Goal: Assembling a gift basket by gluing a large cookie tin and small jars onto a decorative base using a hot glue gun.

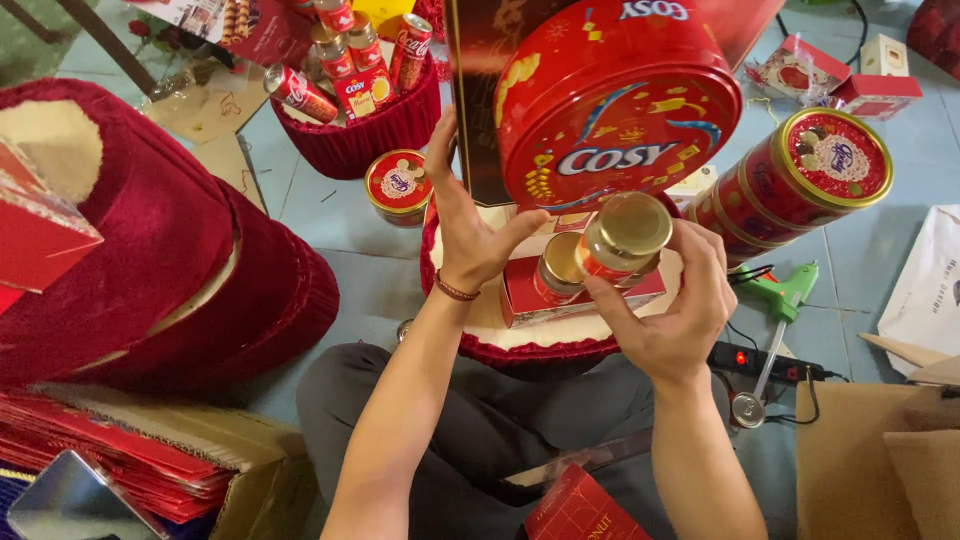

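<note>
right hand (672, 305) grips a gold-lidded jar (622, 238), axis tilted toward 1 o'clock, just above the red box (520, 292); a second jar (557, 268) touches at 8 o'clock; left hand (465, 225) open, nearer it

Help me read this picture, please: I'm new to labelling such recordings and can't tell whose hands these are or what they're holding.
There is one picture, taken by a camera worn on a person's head and looking down, so both bare arms are that person's own; they sit on a tiled floor. The right hand grips a small jar with a gold lid. A second gold-lidded jar sits just beside it, over a red box. The left hand is open, fingers raised, near a big round red tin standing on edge in a red velvet basket. Around lie a tall red canister, another basket of cans, a green glue gun and a power strip.
</note>
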